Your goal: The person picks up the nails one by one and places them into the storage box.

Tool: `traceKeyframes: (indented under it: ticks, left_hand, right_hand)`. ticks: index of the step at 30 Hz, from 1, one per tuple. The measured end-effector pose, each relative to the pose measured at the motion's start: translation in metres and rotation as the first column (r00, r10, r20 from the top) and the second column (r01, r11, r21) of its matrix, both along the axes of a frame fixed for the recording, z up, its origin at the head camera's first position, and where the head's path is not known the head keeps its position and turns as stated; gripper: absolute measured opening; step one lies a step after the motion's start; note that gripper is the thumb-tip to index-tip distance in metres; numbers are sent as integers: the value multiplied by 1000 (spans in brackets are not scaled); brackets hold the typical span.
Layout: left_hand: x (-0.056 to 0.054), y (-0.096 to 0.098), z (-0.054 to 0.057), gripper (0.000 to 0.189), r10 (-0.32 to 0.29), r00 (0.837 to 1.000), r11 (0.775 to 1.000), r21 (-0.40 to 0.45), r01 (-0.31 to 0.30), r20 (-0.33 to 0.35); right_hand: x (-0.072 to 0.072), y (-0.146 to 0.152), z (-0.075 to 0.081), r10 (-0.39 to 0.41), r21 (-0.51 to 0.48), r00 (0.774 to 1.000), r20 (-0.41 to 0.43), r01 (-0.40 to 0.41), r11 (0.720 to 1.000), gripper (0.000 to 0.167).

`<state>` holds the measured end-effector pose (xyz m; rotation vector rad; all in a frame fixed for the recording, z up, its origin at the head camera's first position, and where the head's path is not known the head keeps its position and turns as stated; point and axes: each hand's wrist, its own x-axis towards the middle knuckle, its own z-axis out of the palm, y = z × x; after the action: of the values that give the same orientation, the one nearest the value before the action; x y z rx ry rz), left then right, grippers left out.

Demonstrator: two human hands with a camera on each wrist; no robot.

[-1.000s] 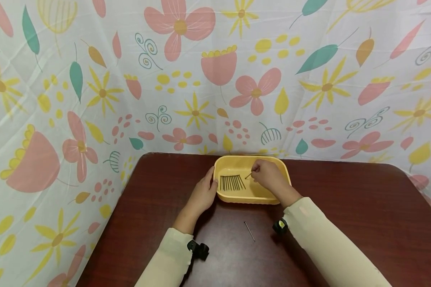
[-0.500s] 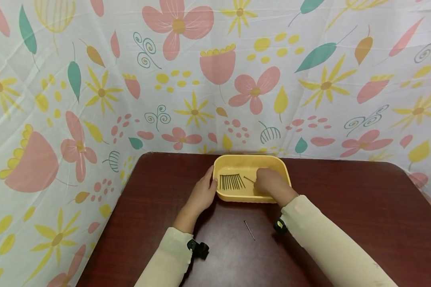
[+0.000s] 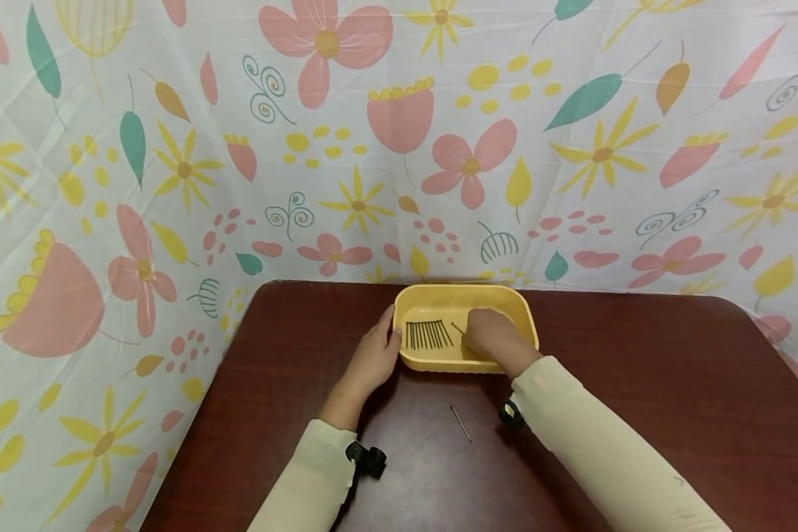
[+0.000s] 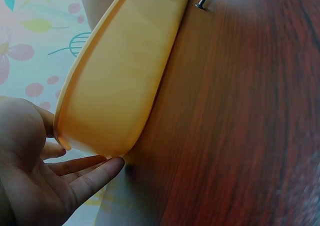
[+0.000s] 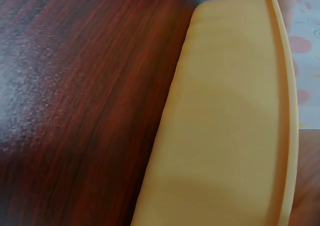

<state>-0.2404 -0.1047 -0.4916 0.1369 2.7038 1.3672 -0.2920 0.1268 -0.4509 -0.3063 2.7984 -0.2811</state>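
A yellow plastic tray (image 3: pixel 465 365) stands on the table near its far edge. My left hand (image 3: pixel 375 355) holds its left end; in the left wrist view the thumb is at the rim and the straighter fingers lie along the outer wall. Inside the tray my right hand (image 3: pixel 494 332) is lowered with its fingers curled, pinching a nail (image 3: pixel 457 327) that sticks out to the left. A row of dark nails (image 3: pixel 428 335) lies side by side in the tray's left half. The right fingertips are hidden behind the hand, and the tray wall blocks them in the right wrist view.
One loose nail (image 3: pixel 461 424) lies on the dark red-brown table (image 3: pixel 638 384) in front of the tray, its head also showing in the left wrist view. Behind the table hangs a flower-patterned cloth (image 3: pixel 346 148). Each wrist carries a small black camera.
My right hand has lowered into the tray, then shifted slightly left toward the row, with the nail turning to point up-left. The left hand has stayed at the tray's left end.
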Motion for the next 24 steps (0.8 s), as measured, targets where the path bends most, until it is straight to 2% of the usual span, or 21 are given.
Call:
traceKeyframes:
  ticks: [6,14,24]
  left_hand:
    - [1,-1,-1,60,-3,1000,1000,1,3,-1]
    - [-1,-1,-3,60,-4,1000,1000,3,5,-14]
    - [-1,-1,-3,60,-6,1000,1000,-3,6,-15]
  right_hand:
    - [-5,-4,-4,-12,-30,1000,-8,12,999,27]
    - [-13,-11,-9,-40,-74,999,29,42,996,30]
    - [-15,-17,-11,-35,-97,995,91,44,994,39]
